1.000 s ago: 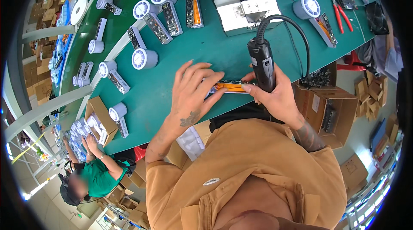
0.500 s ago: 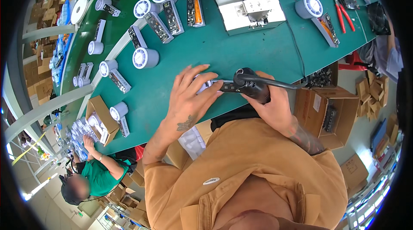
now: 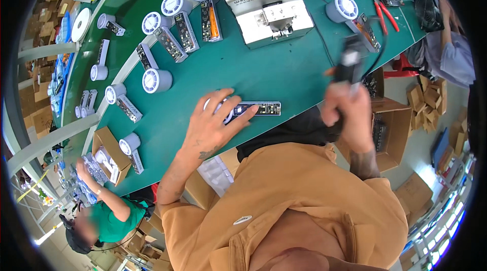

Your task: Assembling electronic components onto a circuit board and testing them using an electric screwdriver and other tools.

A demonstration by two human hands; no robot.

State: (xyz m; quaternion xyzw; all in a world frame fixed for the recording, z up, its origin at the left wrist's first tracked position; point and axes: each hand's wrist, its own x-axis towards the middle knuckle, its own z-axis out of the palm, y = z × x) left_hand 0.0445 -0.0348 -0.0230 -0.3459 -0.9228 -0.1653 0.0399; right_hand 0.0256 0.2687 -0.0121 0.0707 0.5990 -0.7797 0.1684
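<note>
On the green bench, my left hand grips a handheld fan that lies flat. Fingers cover much of its pale round head, and the thumb reaches onto the dark circuit board in its open handle, which points right. Off the bench's near edge on the right, my right hand is closed around a black corded electric screwdriver, held upright and smeared by motion. The screwdriver's tip cannot be made out.
A silver metal machine stands at the back. Several open fans lie to the left. Red-handled pliers rest at the far right, and a cardboard box sits below the edge. At left, a co-worker in green reaches toward clear parts.
My right hand has lifted the screwdriver off the fan and swung it away to the right, uncovering the handle's board. My left hand stays on the fan. The whole view has shifted somewhat.
</note>
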